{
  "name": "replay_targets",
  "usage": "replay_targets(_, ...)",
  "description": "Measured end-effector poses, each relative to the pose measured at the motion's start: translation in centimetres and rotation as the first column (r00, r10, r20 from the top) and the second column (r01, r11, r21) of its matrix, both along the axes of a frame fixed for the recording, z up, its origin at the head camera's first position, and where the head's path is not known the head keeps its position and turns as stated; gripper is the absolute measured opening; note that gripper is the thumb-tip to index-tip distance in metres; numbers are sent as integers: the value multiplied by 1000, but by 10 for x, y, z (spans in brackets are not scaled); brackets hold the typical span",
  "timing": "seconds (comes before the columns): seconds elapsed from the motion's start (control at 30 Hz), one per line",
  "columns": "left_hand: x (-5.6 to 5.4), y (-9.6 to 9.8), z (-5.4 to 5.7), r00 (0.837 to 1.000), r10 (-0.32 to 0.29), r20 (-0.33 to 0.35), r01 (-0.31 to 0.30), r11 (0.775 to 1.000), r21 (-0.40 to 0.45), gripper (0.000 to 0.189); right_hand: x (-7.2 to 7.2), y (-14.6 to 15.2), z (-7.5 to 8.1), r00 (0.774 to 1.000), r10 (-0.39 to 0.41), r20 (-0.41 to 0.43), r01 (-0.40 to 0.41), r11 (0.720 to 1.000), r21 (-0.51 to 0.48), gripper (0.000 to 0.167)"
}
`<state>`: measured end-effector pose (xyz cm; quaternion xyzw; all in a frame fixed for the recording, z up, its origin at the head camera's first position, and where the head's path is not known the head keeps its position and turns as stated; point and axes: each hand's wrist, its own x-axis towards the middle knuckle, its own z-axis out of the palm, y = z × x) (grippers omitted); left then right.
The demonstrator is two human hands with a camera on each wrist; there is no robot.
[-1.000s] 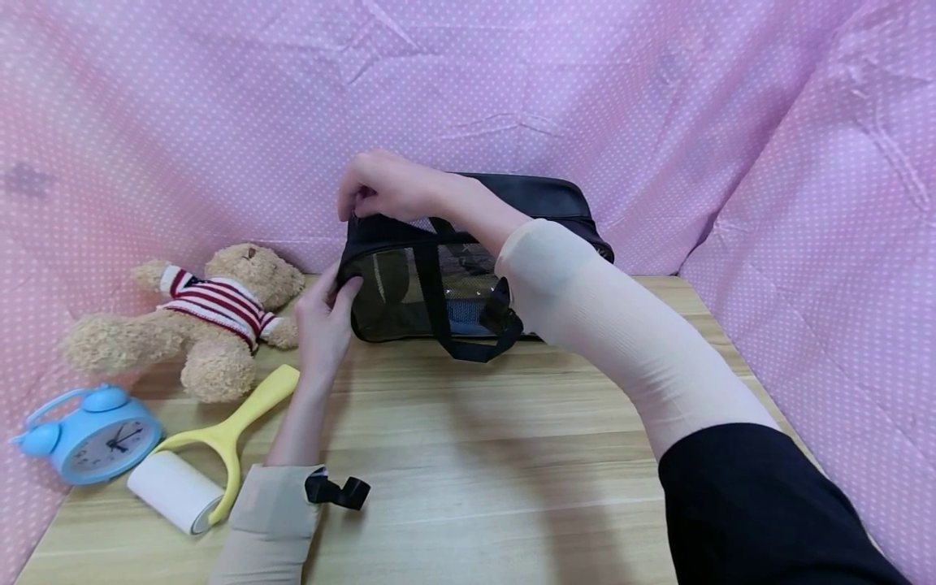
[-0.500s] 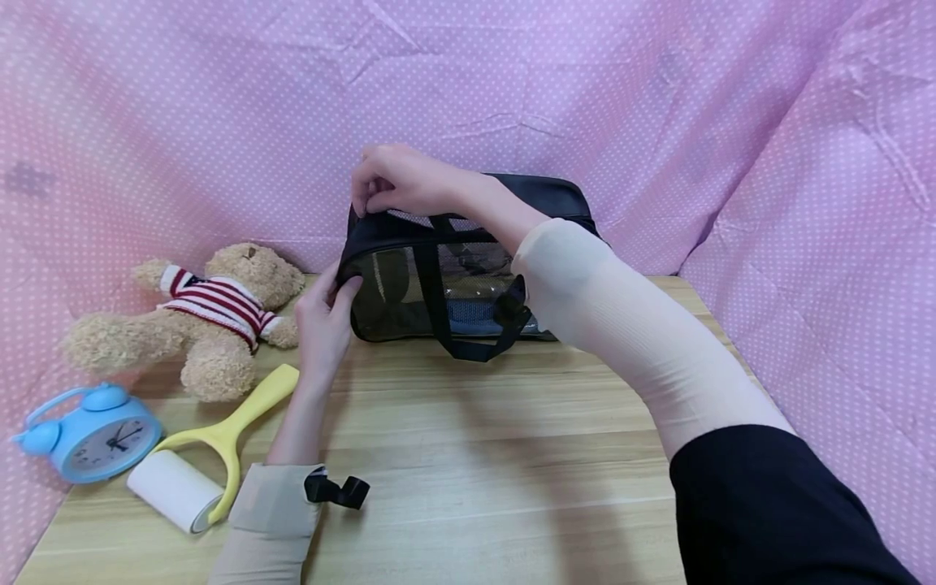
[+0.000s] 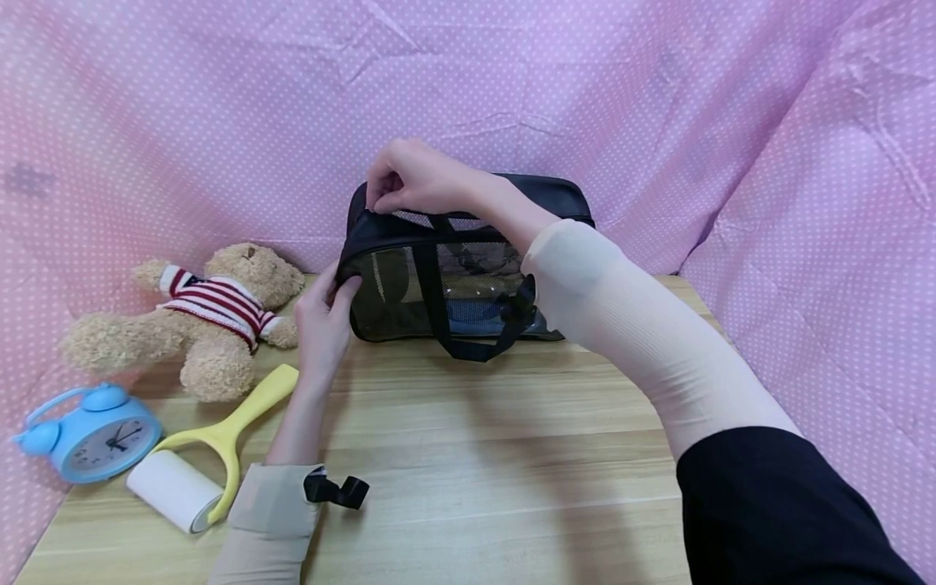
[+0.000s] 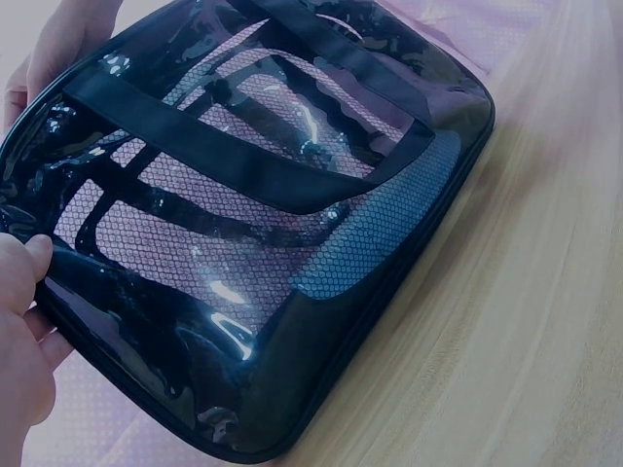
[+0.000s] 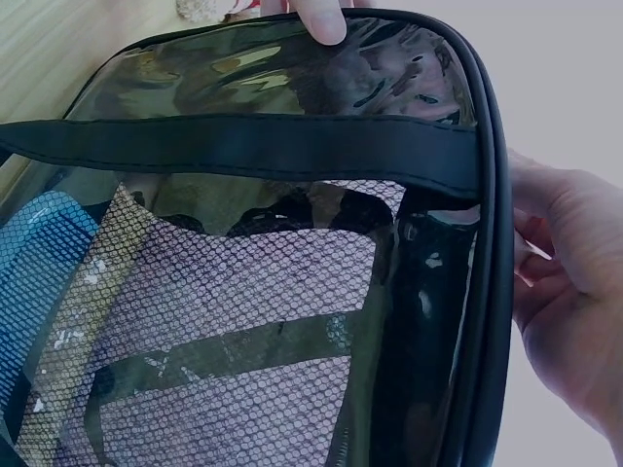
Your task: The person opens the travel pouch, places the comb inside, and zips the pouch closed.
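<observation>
A black bag with clear, tinted panels (image 3: 395,284) stands upright at the back of the table. Its strap handle (image 3: 475,351) hangs down the front. Through the panel shows a blue patch (image 4: 389,219) behind mesh. My left hand (image 3: 324,321) pinches the bag's left end, thumb (image 4: 39,255) on the clear side and fingers behind. Over the top, my right hand (image 3: 420,177) has curled fingers pinching at the top seam, a little in from the left corner. The zipper pull there is hidden by the fingers; in the right wrist view this hand (image 5: 579,253) sits beyond the black edge.
A teddy bear (image 3: 219,313) in a striped sweater lies on the left. Nearer are a blue alarm clock (image 3: 102,439) and a lint roller (image 3: 175,491) with a yellow handle (image 3: 266,398), close beside my left forearm. Pink dotted cloth (image 3: 468,89) hangs behind the wooden table (image 3: 453,487).
My right hand has slid rightward along the bag's top from the left corner, its forearm shifting right as well. The left hand keeps its hold in the same place.
</observation>
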<state>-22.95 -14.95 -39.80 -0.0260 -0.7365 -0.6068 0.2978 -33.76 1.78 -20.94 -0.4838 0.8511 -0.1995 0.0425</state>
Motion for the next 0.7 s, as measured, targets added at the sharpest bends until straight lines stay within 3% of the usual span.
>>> replay_targets(0.4,0,-1,0,1000,1,-1,-1,1000,-3,29,0,8,-1,995,-63,73,71,989,-126,17)
replay_targets(0.7,1,0,0,1000,-3,-30,3,1000,0,28,0,15,0,984,-104,141,124,983,-138,16)
